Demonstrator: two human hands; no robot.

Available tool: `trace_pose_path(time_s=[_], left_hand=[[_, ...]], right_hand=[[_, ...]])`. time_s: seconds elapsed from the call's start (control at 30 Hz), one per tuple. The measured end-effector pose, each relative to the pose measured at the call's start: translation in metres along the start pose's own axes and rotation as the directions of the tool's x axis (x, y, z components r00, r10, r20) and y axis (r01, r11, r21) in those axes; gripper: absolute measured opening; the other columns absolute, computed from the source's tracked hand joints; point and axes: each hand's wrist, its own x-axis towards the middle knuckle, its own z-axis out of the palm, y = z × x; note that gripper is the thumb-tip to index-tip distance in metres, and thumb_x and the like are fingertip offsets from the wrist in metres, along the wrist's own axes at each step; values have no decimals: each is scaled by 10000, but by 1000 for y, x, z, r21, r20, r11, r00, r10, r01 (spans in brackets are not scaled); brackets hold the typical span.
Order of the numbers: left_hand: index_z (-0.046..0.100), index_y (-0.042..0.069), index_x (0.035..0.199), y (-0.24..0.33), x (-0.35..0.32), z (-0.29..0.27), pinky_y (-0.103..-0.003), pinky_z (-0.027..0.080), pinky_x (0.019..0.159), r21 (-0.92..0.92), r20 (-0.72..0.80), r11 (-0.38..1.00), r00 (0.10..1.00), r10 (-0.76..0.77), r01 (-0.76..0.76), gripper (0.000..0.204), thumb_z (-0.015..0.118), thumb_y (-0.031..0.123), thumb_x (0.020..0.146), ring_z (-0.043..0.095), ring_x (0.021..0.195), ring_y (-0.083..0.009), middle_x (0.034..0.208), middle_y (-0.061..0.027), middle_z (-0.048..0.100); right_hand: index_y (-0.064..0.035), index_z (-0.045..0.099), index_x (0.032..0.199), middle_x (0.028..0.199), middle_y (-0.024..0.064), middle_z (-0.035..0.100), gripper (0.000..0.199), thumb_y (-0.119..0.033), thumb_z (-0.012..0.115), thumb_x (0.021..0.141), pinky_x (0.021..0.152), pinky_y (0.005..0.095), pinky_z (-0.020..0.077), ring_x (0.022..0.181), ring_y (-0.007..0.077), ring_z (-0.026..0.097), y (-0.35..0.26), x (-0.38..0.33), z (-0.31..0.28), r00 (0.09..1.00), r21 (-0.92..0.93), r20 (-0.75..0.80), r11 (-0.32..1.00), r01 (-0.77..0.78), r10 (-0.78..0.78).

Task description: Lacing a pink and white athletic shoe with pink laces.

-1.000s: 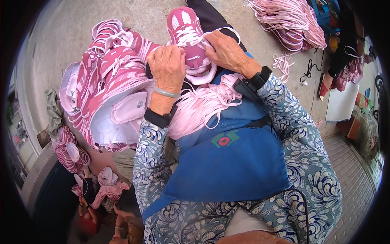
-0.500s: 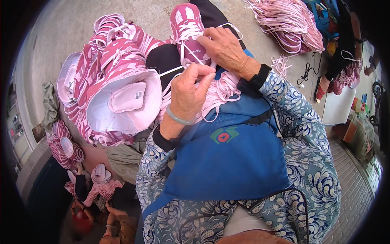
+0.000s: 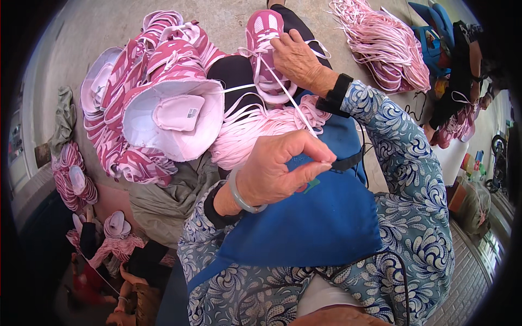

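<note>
- Left hand (image 3: 283, 171) is raised over the blue apron (image 3: 321, 217), fingers pinched shut on the end of a white lace (image 3: 288, 98); lace runs taut from there up to the pink shoe (image 3: 266, 49).
- Right hand (image 3: 296, 54) lies on the shoe (which sits on the person's knee, by the black legging), fingers curled over its laced front, pressing it down; whether they also pinch the lace can't be told.
- Risk 1: the pull is hard and at a slant, so the lace could slip out of the pinch. The grip is only on the very tip.
- Risk 2: if the right hand's hold loosens, the shoe may tip off the knee toward the stack of pink shoes (image 3: 157, 103) just beside it.
- Risk 3: loose pink laces bundled in the lap (image 3: 255, 130) lie right under the taut lace, so it could snag or tangle w/ them on the next pass.
- Risk 4: uneven pull could leave one end short (a judgement only; the eyelets are too small to read).
</note>
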Motion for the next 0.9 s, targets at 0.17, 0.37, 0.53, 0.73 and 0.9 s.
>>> trace_pose_path(time_s=[0.17, 0.37, 0.53, 0.73, 0.9], left_hand=[[596, -1, 844, 9, 2, 4, -276, 513, 666, -118, 83, 980, 982, 169, -159, 101, 666, -26, 774, 649, 780, -188, 859, -116, 659], [595, 23, 840, 22, 27, 30, -290, 512, 665, -283, 158, 919, 932, 327, -275, 115, 678, -2, 764, 650, 777, -221, 858, -107, 653], [601, 23, 857, 17, 39, 42, -284, 489, 672, -303, 272, 914, 896, 353, -268, 106, 674, 37, 782, 634, 791, -206, 857, -85, 643], [616, -14, 797, -44, 26, -22, -231, 472, 604, -238, -82, 919, 936, -342, 315, 359, 496, 299, 928, 587, 623, -109, 711, -79, 624], [566, -16, 951, -108, 56, -40, -303, 519, 650, -584, -256, 743, 794, -551, 327, 428, 493, 404, 915, 615, 666, -185, 853, -128, 632]], right_hand=[[-31, 644, 808, 879, 101, 548, 126, -114, 615, 718, 826, 347, 394, 862, 240, 532, 17, 2, -22, 995, 437, -58, 898, -51, 84], [8, 585, 846, 733, 6, 543, 215, -157, 480, 935, 641, 238, 422, 694, 101, 507, -23, -39, -72, 920, 874, 229, -483, -51, 317], [-39, 482, 821, 647, -42, 406, 202, -191, 459, 952, 498, 198, 322, 565, 49, 379, -31, -55, -85, 882, 748, 438, -616, -248, 177], [-32, 457, 785, 626, -7, 410, 292, -282, 490, 932, 417, 212, 267, 468, 44, 329, -3, -94, -156, 959, 420, 247, -877, -236, -140], [-16, 503, 817, 667, 7, 473, 259, -240, 478, 946, 484, 209, 351, 551, 65, 438, -45, -70, -149, 890, 747, 102, -557, -364, -445]])
